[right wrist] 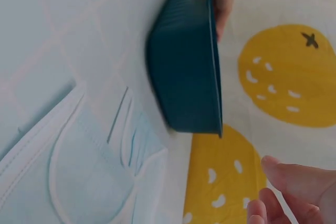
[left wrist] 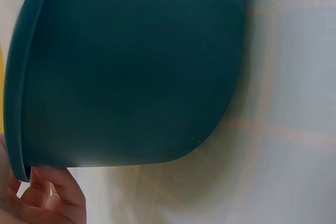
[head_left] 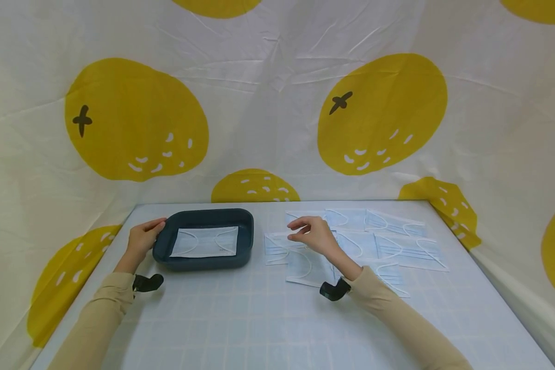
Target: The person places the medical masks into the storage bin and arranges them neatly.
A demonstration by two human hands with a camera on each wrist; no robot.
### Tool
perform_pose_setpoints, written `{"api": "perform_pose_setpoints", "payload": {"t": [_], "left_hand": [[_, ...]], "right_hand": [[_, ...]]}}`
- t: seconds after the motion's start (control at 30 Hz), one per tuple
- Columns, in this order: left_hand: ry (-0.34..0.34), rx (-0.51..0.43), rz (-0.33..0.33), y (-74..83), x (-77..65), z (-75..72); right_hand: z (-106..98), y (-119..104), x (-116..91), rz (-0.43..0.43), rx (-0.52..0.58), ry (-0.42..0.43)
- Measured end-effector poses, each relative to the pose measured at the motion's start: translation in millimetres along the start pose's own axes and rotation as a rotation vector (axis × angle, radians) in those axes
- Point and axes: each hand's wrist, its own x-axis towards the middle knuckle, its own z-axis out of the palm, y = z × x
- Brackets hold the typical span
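My left hand (head_left: 141, 240) grips the left rim of a dark teal plastic tub (head_left: 203, 263); up close, the fingers (left wrist: 65, 187) hook beneath the rim. Inside the tub lies one pale blue face mask (head_left: 204, 242), its white ear loops resting on top. Over the spread of masks on the right hovers my right hand (head_left: 315, 235), thumb and fingers loosely bent and apart, with nothing between them. Several face masks (head_left: 310, 270) lie below it, overlapping one another in rough rows. The right wrist view shows two of these masks (right wrist: 89, 166) near the hand.
A pale checked cloth (head_left: 213, 324) covers the table. Behind it hangs a white curtain (head_left: 268, 128) with large yellow fruit prints, closing off the back and sides. Each wrist wears a small black camera mount (head_left: 335, 290).
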Motion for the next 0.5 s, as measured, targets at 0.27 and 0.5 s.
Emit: {"api": "perform_pose_setpoints", "payload": {"t": [0.27, 0.5], "left_hand": [[0.014, 0.001, -0.006, -11.2, 11.8, 1.8], [0.048, 0.023, 0.007, -54.3, 56.7, 6.9]], "right_hand": [[-19.4, 23.2, -10.8, 0.006, -0.048, 0.009], [-31.3, 43.9, -22.1, 0.016, -0.063, 0.010]]}}
